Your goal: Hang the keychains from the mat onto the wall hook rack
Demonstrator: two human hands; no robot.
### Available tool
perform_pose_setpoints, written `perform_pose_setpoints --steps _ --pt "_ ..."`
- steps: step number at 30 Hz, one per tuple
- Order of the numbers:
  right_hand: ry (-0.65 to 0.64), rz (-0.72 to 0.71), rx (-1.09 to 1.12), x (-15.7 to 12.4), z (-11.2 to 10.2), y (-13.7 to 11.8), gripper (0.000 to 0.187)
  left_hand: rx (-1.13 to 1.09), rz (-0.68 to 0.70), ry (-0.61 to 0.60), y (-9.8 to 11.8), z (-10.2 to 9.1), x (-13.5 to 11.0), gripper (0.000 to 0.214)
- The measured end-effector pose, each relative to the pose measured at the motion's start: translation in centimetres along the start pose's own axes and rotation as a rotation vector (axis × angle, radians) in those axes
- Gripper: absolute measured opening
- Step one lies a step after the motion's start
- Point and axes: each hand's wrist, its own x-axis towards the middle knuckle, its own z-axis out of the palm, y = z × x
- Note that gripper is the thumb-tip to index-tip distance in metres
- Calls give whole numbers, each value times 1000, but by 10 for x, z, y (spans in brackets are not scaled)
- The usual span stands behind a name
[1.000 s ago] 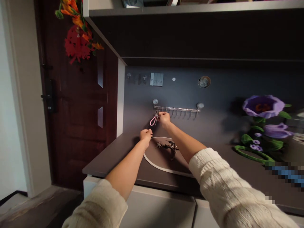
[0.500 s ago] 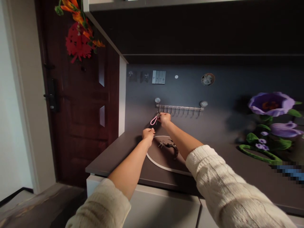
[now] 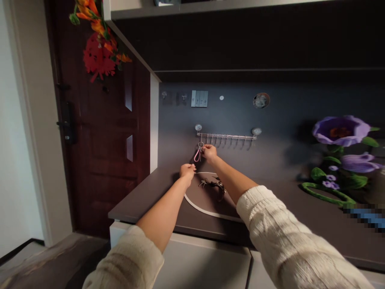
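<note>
My right hand [image 3: 209, 153] is closed in a pinch at a keychain with a metal ring [image 3: 201, 144] and a pink loop strap [image 3: 197, 155]. The ring sits at the left end of a clear hook rail [image 3: 227, 136] on the wall; whether it is over a hook I cannot tell. Lower and to the left, my left hand [image 3: 187, 171] has its fingers curled together, with nothing visible in them. Beneath the hands, a bunch of keys [image 3: 203, 183] with a dark strap [image 3: 221, 189] lies on a round brown mat with a pale rim [image 3: 204, 211], partly hidden by my right arm.
Purple artificial flowers [image 3: 341, 130] stand on the counter [image 3: 141, 198] at the right. Two small hooks [image 3: 184, 97] and a switch panel [image 3: 199, 98] are above the rail. A dark cabinet [image 3: 240, 44] overhangs the counter. A red-brown door [image 3: 99, 160] is at left.
The pink loop has swung right and now hangs more upright, and the metal ring shows clearly. My right hand has shifted slightly down; the left has hardly moved.
</note>
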Motion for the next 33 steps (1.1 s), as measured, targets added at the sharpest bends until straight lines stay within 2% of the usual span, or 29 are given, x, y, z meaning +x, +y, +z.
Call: perform_pose_setpoints --steps 6,14,19,22,26,29,33 --pt "32 225 18 -22 -11 -20 25 35 97 -34 -6 0 2 11" --pt "-27 213 19 -57 -29 -46 25 193 375 -188 -7 -4 1 10" --pt "-88 175 -14 -86 -52 -44 28 365 451 -294 -4 -8 -6 12" --pt "-129 135 -104 -98 -68 -33 29 496 523 -358 -6 -8 -8 11" --pt "-166 47 -268 -110 -85 -17 29 667 615 -379 -11 -8 -6 15" --pt "-206 -42 -512 -115 -92 -12 31 831 667 -398 -14 -8 -3 19" --pt "-323 -156 -840 -120 -93 -13 28 1006 705 -394 -16 -8 1 24"
